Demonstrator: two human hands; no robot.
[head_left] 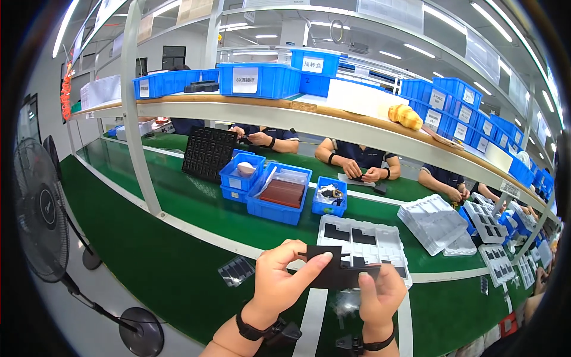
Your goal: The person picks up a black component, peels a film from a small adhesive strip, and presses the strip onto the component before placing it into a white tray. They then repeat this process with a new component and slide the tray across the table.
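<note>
My left hand (278, 278) and my right hand (380, 293) hold up a flat, matte black stepped piece (327, 277) between them. The left thumb presses its upper left part, while the right thumb and fingers pinch its right end. Just beyond it, a white moulded tray (389, 238) lies on the green bench, with several black flat pieces in its compartments. My hands hide the tray's near left part. Left of my left hand rests a small clear sheet with dark rectangles (236, 272). Crumpled clear plastic (347, 303) lies below the held piece. Both wrists carry black straps.
Blue bins (279, 209) stand beyond the tray, one holding reddish-brown sheets. A black tray (209, 153) leans behind them. Stacked white trays (433, 223) sit to the right. A shelf (285, 113) with blue bins crosses overhead; co-workers' hands (360, 172) work opposite. A fan (44, 208) stands left.
</note>
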